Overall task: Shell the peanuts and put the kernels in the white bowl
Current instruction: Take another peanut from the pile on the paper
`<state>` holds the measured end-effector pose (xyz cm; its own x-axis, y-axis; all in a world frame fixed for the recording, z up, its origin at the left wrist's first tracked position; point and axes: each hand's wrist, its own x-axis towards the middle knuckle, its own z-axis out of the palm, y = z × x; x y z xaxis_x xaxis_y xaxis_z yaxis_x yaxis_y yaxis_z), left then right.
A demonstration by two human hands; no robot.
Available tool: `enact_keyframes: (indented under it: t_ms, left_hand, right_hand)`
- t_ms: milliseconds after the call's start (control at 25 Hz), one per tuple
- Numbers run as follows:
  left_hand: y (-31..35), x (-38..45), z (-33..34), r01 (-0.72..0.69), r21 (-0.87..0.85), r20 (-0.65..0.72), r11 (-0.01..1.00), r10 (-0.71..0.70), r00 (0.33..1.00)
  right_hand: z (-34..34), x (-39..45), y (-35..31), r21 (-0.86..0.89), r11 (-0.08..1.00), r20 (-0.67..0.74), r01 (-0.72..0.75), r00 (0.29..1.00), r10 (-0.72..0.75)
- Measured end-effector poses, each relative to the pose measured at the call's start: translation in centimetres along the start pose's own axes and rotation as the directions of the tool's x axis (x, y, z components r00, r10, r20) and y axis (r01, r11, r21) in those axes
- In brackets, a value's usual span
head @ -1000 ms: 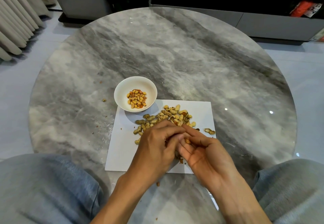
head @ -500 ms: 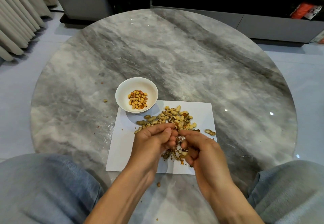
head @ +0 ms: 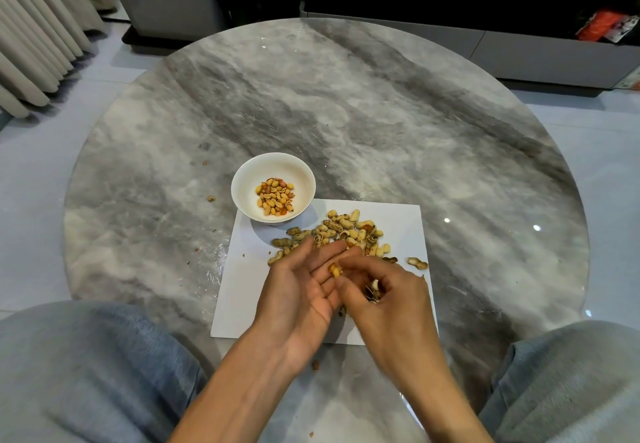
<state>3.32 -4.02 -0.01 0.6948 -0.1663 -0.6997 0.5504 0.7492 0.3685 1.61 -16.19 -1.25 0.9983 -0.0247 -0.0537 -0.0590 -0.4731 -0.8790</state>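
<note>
My left hand [head: 298,290] is turned palm up over the white paper sheet [head: 242,290], fingers stretched out and apart. A peanut kernel [head: 335,269] sits against its fingers, and the fingertips of my right hand [head: 391,290] touch it. Broken shell pieces [head: 373,293] are tucked inside my curled right hand. Just beyond my hands, the pile of unshelled peanuts [head: 346,229] lies on the sheet. The white bowl [head: 242,179] stands at the sheet's far left corner with several kernels [head: 275,196] in it.
The round grey marble table [head: 381,124] carries everything. One loose peanut [head: 417,263] lies at the sheet's right side, and shell crumbs [head: 210,198] dot the table left of the bowl. My grey-trousered knees [head: 86,373] flank the near edge.
My hands were pressed together cracking a peanut. My left hand has since rolled palm up and spread its fingers, and a kernel now shows between the two hands.
</note>
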Motion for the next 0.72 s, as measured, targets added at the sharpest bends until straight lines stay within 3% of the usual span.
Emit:
enact_keyframes:
  t_ms: [120, 400, 720]
  left_hand:
    - [0.1, -0.1, 0.1, -0.009, -0.010, 0.007, 1.000, 0.009, 1.000]
    - [0.0, -0.4, 0.2, 0.009, -0.057, 0.045, 0.998, -0.006, 0.999]
    - [0.1, -0.5, 0.3, 0.011, 0.022, 0.037, 1.000, -0.012, 0.999]
  right_hand:
    - [0.8, 0.2, 0.6, -0.202, 0.971, -0.009, 0.130, 0.991, -0.135]
    - [0.6, 0.8, 1.6, -0.193, 0.979, -0.028, 0.063, 0.997, -0.069]
    - [0.7, 1.0, 1.5, -0.290, 0.949, 0.008, 0.125, 0.992, -0.128]
